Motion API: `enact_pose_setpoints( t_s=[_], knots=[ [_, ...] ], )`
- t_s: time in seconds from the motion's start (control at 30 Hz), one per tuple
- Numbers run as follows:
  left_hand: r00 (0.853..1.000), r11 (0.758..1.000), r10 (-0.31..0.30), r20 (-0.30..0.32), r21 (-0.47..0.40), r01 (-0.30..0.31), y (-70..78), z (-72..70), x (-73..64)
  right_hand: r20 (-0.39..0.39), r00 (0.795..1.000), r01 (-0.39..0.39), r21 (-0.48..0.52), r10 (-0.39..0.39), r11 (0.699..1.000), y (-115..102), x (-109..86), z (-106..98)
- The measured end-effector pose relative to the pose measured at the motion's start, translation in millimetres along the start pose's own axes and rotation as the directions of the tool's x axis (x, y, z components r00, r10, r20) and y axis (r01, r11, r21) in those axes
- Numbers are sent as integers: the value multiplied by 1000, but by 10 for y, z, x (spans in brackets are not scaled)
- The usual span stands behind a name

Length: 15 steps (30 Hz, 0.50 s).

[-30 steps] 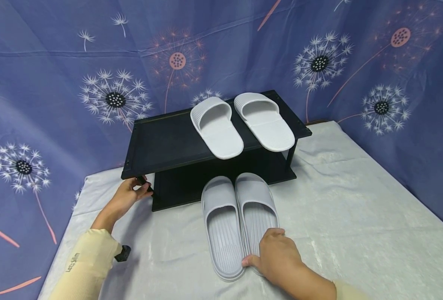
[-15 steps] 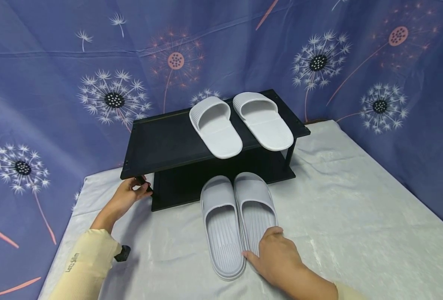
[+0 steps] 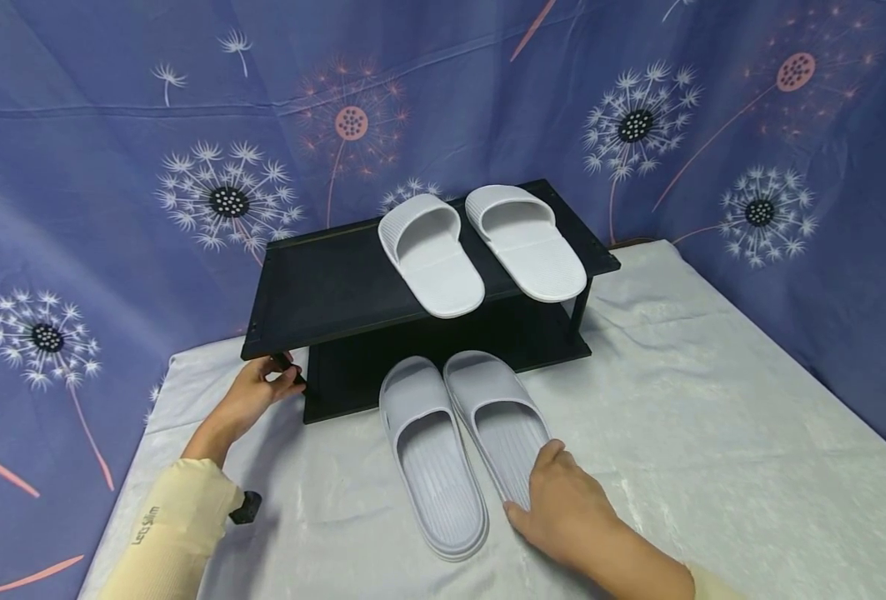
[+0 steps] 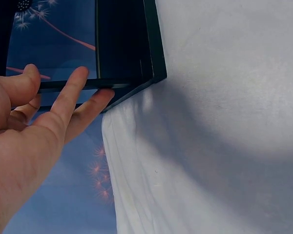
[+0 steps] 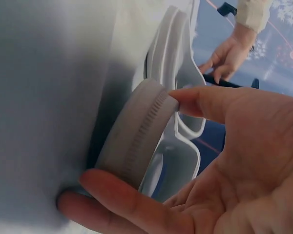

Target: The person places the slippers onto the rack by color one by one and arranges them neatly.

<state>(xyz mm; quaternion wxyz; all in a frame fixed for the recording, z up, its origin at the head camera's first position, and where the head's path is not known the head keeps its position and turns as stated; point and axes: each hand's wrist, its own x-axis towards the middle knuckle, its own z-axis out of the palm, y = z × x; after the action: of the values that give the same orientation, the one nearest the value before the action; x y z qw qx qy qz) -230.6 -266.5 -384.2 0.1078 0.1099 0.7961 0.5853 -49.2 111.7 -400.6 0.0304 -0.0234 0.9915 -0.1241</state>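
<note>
My right hand point(image 3: 566, 504) grips the heel of the right grey slipper point(image 3: 503, 417), which tilts with its toe to the left. In the right wrist view, thumb and fingers hold the ridged sides of its heel point(image 5: 136, 129). The left grey slipper point(image 3: 435, 467) lies beside it on the cloth, toes close together and heels apart. My left hand point(image 3: 251, 396) holds the left front leg of the black two-tier shoe rack point(image 3: 322, 275), with thumb and fingers about the thin post point(image 4: 58, 87) in the left wrist view.
Two white slippers point(image 3: 446, 271) sit on the rack's top shelf, right of its middle. The lower shelf point(image 3: 352, 383) is just beyond the grey toes. A pale cloth point(image 3: 713, 400) covers the surface. A blue dandelion-print curtain point(image 3: 473, 100) hangs behind.
Both grey slippers' toes have swung left, and their heels have spread apart. My right hand has shifted slightly right with the right slipper's heel. The left hand and rack have stayed put.
</note>
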Motion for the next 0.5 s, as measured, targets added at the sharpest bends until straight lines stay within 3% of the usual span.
enact_pose_setpoints(
  t_s=[0.3,0.5],
  knots=[
    [1000,1000,3,2,3,-3,6,4,-15,68,996,-69,64,65,996,117,59,-114],
    [1000,1000,-2,-2,-1,2,4,6,-9,55,997,-67,89,62,994,174,89,-185]
  ],
)
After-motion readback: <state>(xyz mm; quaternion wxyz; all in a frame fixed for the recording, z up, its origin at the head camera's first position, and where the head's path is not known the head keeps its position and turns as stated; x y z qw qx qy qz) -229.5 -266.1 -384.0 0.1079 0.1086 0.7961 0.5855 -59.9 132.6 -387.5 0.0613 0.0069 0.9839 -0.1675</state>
